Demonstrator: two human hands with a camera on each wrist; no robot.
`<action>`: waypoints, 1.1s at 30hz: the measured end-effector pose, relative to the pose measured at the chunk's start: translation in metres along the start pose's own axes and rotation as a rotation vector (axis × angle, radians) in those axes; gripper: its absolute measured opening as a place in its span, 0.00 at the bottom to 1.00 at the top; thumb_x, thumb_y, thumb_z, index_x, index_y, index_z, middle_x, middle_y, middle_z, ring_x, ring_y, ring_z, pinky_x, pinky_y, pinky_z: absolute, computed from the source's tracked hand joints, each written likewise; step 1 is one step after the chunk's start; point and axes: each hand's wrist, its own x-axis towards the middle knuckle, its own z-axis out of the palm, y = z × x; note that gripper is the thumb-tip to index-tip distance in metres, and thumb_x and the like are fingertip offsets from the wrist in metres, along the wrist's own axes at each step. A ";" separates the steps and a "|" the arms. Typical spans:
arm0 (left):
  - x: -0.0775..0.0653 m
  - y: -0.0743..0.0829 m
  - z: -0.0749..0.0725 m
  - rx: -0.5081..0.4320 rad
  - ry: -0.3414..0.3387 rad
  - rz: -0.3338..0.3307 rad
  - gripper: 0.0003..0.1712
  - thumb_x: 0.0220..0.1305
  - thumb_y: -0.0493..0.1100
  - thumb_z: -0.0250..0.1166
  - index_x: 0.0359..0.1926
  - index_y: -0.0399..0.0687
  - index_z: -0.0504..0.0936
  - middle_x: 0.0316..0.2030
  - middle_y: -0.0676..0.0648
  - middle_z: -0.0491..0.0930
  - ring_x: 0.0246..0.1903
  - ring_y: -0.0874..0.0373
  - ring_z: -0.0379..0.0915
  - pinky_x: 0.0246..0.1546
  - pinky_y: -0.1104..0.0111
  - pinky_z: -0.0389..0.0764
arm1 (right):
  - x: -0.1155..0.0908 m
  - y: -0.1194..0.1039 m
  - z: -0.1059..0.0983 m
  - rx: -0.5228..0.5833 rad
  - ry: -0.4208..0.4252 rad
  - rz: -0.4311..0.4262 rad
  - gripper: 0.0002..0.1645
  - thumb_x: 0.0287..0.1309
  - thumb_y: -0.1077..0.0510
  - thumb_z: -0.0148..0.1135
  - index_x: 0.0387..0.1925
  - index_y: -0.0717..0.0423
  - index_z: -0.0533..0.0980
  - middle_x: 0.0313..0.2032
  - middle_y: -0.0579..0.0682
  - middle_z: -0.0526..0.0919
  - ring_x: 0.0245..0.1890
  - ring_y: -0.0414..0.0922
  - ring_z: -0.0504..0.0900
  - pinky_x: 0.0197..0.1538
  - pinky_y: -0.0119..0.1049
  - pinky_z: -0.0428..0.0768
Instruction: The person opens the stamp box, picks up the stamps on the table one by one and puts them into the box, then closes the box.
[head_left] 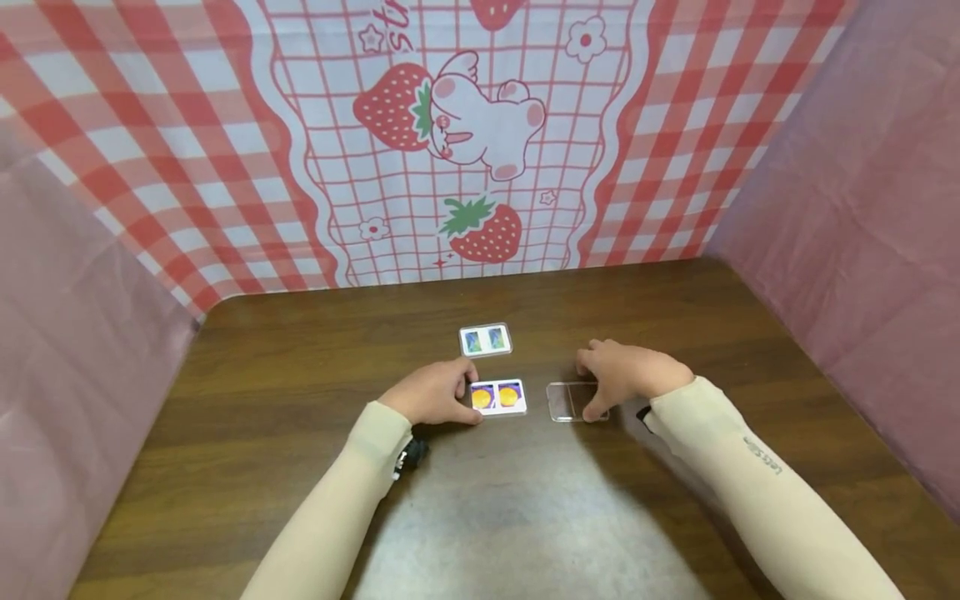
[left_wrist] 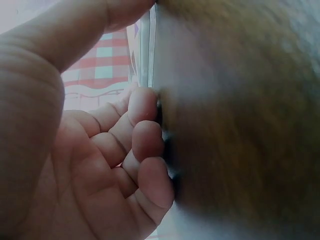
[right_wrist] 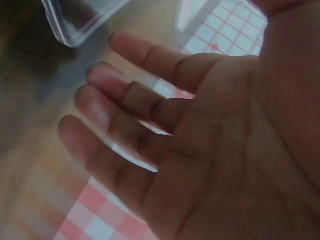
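A flat clear case with two orange-and-purple pictures (head_left: pixel 498 398) lies on the brown table. My left hand (head_left: pixel 431 393) holds its left end, thumb at the near corner and index finger at the far one. The left wrist view shows the case edge (left_wrist: pixel 151 50) between thumb and fingers, the other fingertips resting on the table. To the right lies a see-through case (head_left: pixel 558 402) with a dividing line and no picture. Over its right end is my right hand (head_left: pixel 626 375), thumb by the near edge. The right wrist view shows its fingers (right_wrist: pixel 95 107) loosely extended, apart from the case.
Behind the orange-picture case lies another flat case with two blue-green pictures (head_left: pixel 486 340). The wooden table (head_left: pixel 525 517) ends at a red-and-white checked cloth (head_left: pixel 480 167) at the back. Pink cloth (head_left: pixel 847 167) hangs on both sides.
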 end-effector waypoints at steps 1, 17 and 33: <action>0.001 0.000 0.000 0.001 0.000 0.002 0.29 0.54 0.54 0.80 0.49 0.51 0.76 0.33 0.52 0.76 0.31 0.59 0.71 0.39 0.64 0.74 | 0.000 -0.001 0.001 -0.004 -0.011 -0.001 0.39 0.45 0.44 0.83 0.54 0.58 0.76 0.52 0.57 0.77 0.54 0.56 0.77 0.53 0.54 0.78; 0.001 -0.002 0.000 -0.017 -0.001 -0.009 0.30 0.54 0.53 0.81 0.51 0.51 0.75 0.34 0.52 0.76 0.32 0.59 0.72 0.40 0.65 0.75 | 0.006 -0.004 0.008 0.008 0.001 0.002 0.29 0.45 0.52 0.81 0.43 0.57 0.73 0.40 0.50 0.75 0.43 0.50 0.74 0.47 0.47 0.77; 0.001 -0.002 -0.001 -0.033 -0.001 -0.010 0.29 0.55 0.54 0.80 0.51 0.51 0.75 0.33 0.52 0.76 0.32 0.60 0.71 0.39 0.65 0.74 | 0.033 0.018 -0.001 0.204 0.254 -0.108 0.28 0.50 0.53 0.75 0.48 0.60 0.72 0.40 0.53 0.78 0.37 0.46 0.74 0.42 0.42 0.75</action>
